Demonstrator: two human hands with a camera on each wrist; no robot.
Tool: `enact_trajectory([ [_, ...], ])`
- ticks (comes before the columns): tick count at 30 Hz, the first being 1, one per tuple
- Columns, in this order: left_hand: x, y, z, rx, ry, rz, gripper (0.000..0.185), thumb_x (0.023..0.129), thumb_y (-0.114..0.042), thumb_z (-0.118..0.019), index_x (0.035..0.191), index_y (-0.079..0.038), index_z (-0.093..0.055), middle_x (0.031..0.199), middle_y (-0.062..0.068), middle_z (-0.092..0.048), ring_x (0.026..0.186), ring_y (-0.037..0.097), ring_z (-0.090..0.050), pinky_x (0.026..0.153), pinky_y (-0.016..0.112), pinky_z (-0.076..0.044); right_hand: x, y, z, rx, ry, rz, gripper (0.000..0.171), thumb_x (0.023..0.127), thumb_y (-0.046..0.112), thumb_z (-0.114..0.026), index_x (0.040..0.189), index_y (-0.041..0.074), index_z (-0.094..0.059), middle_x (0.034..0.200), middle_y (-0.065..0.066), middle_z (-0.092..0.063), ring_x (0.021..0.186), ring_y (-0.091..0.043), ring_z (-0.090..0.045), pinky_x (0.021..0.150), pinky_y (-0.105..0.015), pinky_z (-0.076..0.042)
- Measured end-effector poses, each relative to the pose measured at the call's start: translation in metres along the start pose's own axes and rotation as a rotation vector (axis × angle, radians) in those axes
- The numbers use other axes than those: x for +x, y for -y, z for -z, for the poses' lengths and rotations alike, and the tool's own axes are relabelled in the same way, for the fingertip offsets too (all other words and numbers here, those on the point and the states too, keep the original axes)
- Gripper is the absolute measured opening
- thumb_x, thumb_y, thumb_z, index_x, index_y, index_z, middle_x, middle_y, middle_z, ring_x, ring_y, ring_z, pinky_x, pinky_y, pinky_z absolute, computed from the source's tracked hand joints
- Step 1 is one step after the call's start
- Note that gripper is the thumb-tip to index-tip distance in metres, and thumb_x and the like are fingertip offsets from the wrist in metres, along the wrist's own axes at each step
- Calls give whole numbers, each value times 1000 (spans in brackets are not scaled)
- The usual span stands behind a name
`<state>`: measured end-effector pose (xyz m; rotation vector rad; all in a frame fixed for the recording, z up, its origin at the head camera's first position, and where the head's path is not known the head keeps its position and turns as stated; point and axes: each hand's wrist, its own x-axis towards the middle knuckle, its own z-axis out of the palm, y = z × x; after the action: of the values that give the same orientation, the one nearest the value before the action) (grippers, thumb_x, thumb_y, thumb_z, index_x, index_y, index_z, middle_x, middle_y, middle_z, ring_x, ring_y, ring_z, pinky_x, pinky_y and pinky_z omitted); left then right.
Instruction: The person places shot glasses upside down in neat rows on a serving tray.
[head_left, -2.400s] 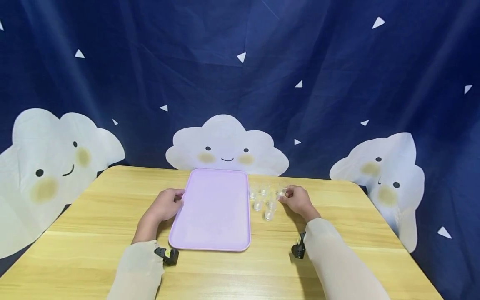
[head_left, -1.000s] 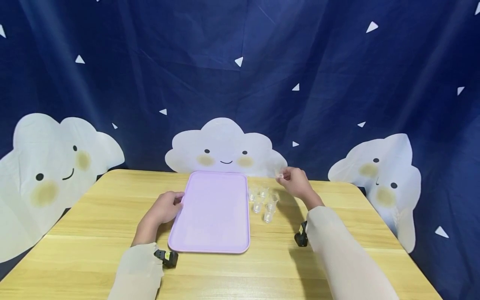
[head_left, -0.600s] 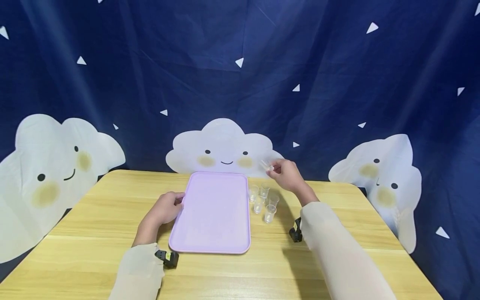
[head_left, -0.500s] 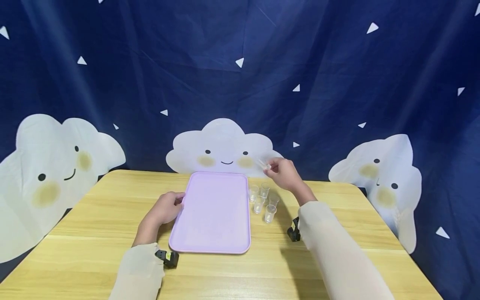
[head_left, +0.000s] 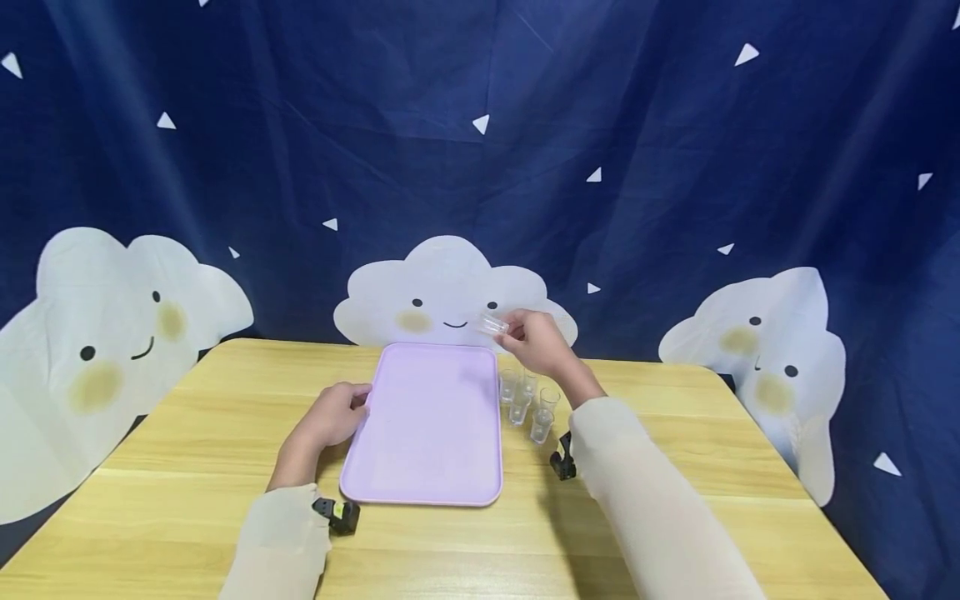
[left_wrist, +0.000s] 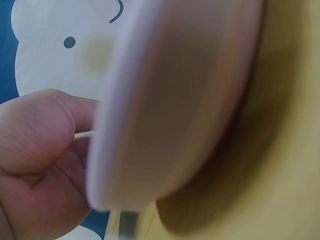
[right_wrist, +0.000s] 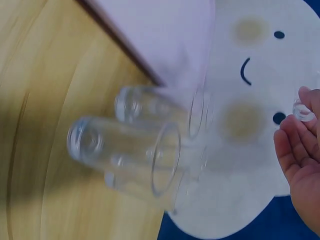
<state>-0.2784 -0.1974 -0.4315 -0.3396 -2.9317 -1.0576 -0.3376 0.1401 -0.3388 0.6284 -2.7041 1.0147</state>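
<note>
A lilac tray (head_left: 427, 425) lies flat on the wooden table (head_left: 150, 467). My left hand (head_left: 335, 414) grips its left rim, thumb on top; the left wrist view shows the tray's rim (left_wrist: 165, 115) close up against my fingers (left_wrist: 40, 150). My right hand (head_left: 534, 340) is raised above the tray's far right corner and pinches a small clear cup (head_left: 491, 324), tilted on its side. Its base shows at my fingertips (right_wrist: 302, 111) in the right wrist view. Several more clear cups (head_left: 527, 400) stand on the table just right of the tray, seen large below the right wrist (right_wrist: 145, 145).
A dark blue cloth with white cloud faces (head_left: 450, 292) hangs right behind the table's far edge. A small black wrist camera is strapped to each sleeve (head_left: 337, 512).
My right hand lifted one cup from the group beside the tray and carried it up and leftward, over the tray's far right corner. The left hand stayed on the tray's rim.
</note>
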Motion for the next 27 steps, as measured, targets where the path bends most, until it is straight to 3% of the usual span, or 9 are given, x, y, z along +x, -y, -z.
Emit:
enact_trajectory([
  [10, 1, 2, -1, -7, 1, 5, 43, 96, 0, -54, 138, 13, -56, 123, 29, -66, 117, 43, -62, 102, 57, -48, 10, 17, -30, 35, 36, 41, 31, 97, 14, -70, 122, -4, -68, 100, -13, -75, 91, -23, -74, 82, -32, -60],
  [19, 4, 4, -2, -1, 3, -4, 43, 97, 0, -53, 138, 9, -58, 126, 27, -67, 120, 42, -61, 105, 57, -47, 16, 30, -57, 86, 66, 77, 15, 96, 9, -68, 109, 0, -68, 93, -8, -73, 86, -19, -71, 77, -28, -58],
  [27, 2, 3, 0, -1, 12, 13, 44, 97, 0, -53, 140, 10, -56, 128, 28, -65, 121, 42, -61, 105, 57, -46, 19, 40, -83, 67, 73, 99, 33, 96, 9, -69, 127, -3, -67, 96, -9, -68, 83, -16, -62, 75, -27, -53],
])
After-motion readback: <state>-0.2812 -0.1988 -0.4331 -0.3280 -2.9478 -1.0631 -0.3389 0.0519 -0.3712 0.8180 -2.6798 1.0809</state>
